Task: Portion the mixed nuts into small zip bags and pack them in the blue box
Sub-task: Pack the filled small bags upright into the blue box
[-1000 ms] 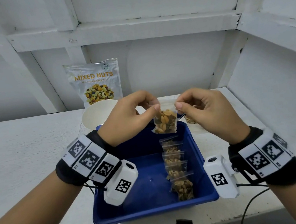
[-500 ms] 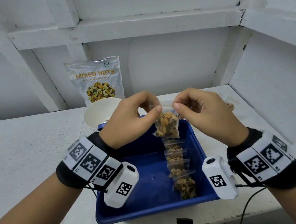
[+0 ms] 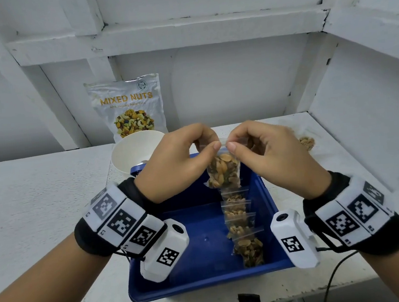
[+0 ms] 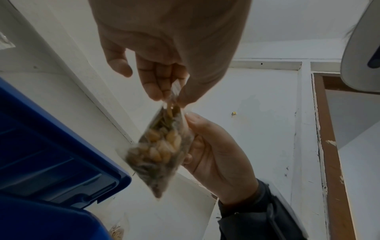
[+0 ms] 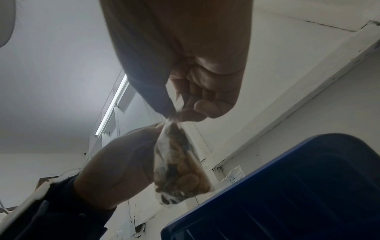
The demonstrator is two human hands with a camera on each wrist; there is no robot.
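Your left hand (image 3: 182,162) and right hand (image 3: 265,151) both pinch the top strip of the small zip bag (image 3: 224,170) at the frame centre, above the blue box (image 3: 207,280). The bag is clear, soft and probably light, bulging with nuts. Hold it only at the seal; the film looks slippery.

Inside the blue box (image 3: 202,283), a row of filled zip bags (image 3: 241,222) took up the right side while its left floor lay bare, and a white bowl (image 3: 130,155) stood against its far-left corner.
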